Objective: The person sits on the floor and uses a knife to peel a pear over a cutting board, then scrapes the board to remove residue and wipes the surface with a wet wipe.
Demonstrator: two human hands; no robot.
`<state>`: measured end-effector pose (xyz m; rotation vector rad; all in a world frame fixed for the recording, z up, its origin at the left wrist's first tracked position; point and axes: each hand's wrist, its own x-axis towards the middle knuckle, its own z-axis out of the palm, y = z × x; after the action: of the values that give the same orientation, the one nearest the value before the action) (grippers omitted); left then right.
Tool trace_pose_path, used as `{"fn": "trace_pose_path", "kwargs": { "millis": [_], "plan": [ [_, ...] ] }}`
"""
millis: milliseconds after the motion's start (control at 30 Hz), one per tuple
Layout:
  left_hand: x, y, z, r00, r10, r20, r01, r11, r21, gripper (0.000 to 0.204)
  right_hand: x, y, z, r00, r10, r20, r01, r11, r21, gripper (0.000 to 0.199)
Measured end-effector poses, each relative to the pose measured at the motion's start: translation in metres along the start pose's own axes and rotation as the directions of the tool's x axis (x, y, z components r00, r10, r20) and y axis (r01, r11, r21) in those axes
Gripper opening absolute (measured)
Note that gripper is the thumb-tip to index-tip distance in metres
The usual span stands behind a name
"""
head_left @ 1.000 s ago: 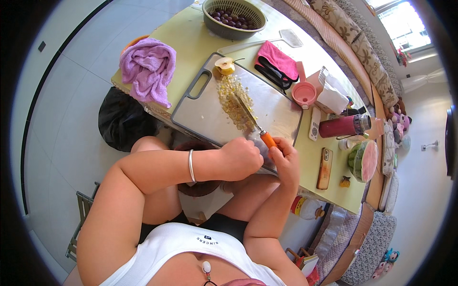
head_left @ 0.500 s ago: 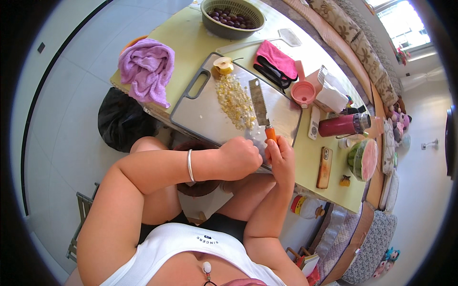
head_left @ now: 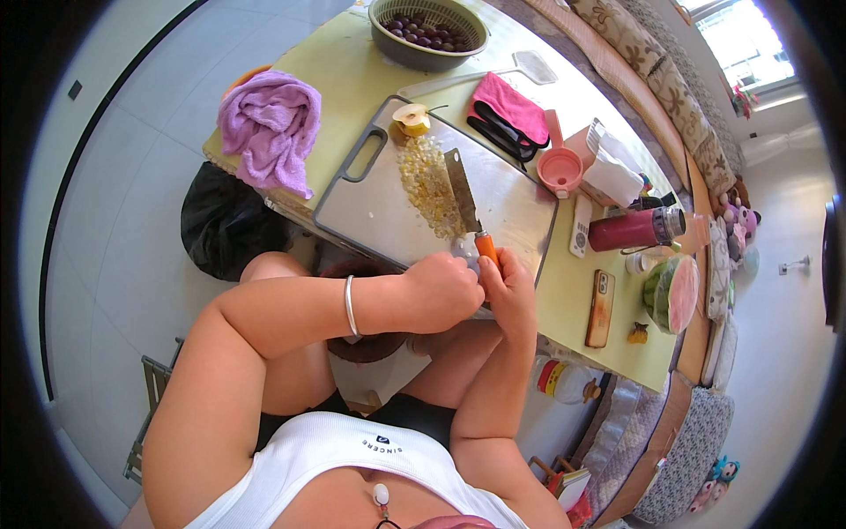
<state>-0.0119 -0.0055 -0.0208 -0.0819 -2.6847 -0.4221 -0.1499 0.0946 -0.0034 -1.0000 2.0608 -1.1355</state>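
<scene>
My right hand (head_left: 513, 286) is closed round the orange handle of a knife (head_left: 459, 187). The broad blade points away from me, along the right side of a heap of small pale-yellow chopped pieces (head_left: 421, 189). They lie on a grey-rimmed cutting board (head_left: 520, 212). My left hand (head_left: 445, 289) is a fist at the board's near edge, close against the right hand. A whitish, see-through thing (head_left: 465, 251) shows just beyond that fist; what the fingers grip is hidden. At the board's far end rests a cut yellow fruit (head_left: 411, 119), pale face up.
A purple towel (head_left: 269, 132) lies left of the board. Beyond stands a basket (head_left: 397, 51) of dark round fruit. On the right are a pink cloth (head_left: 509, 110), a pink cup (head_left: 560, 170), a bottle (head_left: 634, 231), a phone (head_left: 600, 309) and a cut watermelon (head_left: 674, 295).
The knife has moved left, its blade now against the chopped heap. My right hand has shifted slightly left with it. My left fist has hardly moved.
</scene>
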Motion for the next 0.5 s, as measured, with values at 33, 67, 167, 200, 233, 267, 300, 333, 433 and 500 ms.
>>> {"fn": "trace_pose_path", "kwargs": {
  "millis": [33,67,167,200,233,267,300,333,433,500],
  "plan": [
    [-0.001,0.0,0.0,1.0,-0.003,0.002,0.003,1.0,0.001,0.015,0.001,-0.002,0.004,1.0,-0.002,0.006,0.002,1.0,-0.011,0.019],
    [-0.001,0.0,-0.001,1.0,-0.007,0.004,0.007,1.0,0.001,0.015,-0.002,-0.008,0.004,1.0,-0.013,-0.001,0.013,0.999,-0.036,0.018],
    [0.0,0.0,-0.005,1.0,-0.012,0.019,0.012,1.0,0.014,0.016,-0.006,-0.013,0.001,1.0,0.006,-0.026,-0.003,0.993,0.115,0.018],
    [0.0,0.001,-0.006,1.0,-0.013,0.026,0.013,1.0,0.021,0.016,-0.005,-0.011,0.001,1.0,-0.013,-0.019,0.014,0.998,0.053,0.018],
    [0.0,0.001,-0.005,1.0,-0.011,0.02,0.011,1.0,0.012,0.017,-0.004,-0.008,0.0,0.999,-0.031,-0.015,0.03,0.999,-0.009,0.017],
    [0.0,0.001,-0.003,1.0,-0.009,0.015,0.009,1.0,0.004,0.017,-0.004,-0.007,-0.001,0.999,-0.048,-0.01,0.047,0.996,-0.071,0.017],
    [0.0,0.001,-0.002,1.0,-0.006,0.009,0.006,1.0,-0.005,0.017,-0.004,-0.006,-0.001,1.0,-0.016,0.002,0.017,0.999,-0.045,0.017],
    [0.0,0.0,-0.001,1.0,-0.009,0.007,0.009,1.0,-0.006,0.017,-0.003,-0.009,0.001,1.0,0.014,0.017,-0.014,1.0,-0.02,0.017],
    [-0.001,0.0,-0.002,1.0,-0.009,0.001,0.009,1.0,-0.003,0.017,-0.006,-0.015,-0.001,0.999,0.031,0.024,-0.033,0.995,0.098,0.018],
    [0.0,0.0,-0.006,1.0,-0.001,-0.001,0.001,1.0,0.011,0.017,-0.006,-0.015,0.0,1.0,-0.001,0.021,-0.001,0.996,0.085,0.018]
  ]
}}
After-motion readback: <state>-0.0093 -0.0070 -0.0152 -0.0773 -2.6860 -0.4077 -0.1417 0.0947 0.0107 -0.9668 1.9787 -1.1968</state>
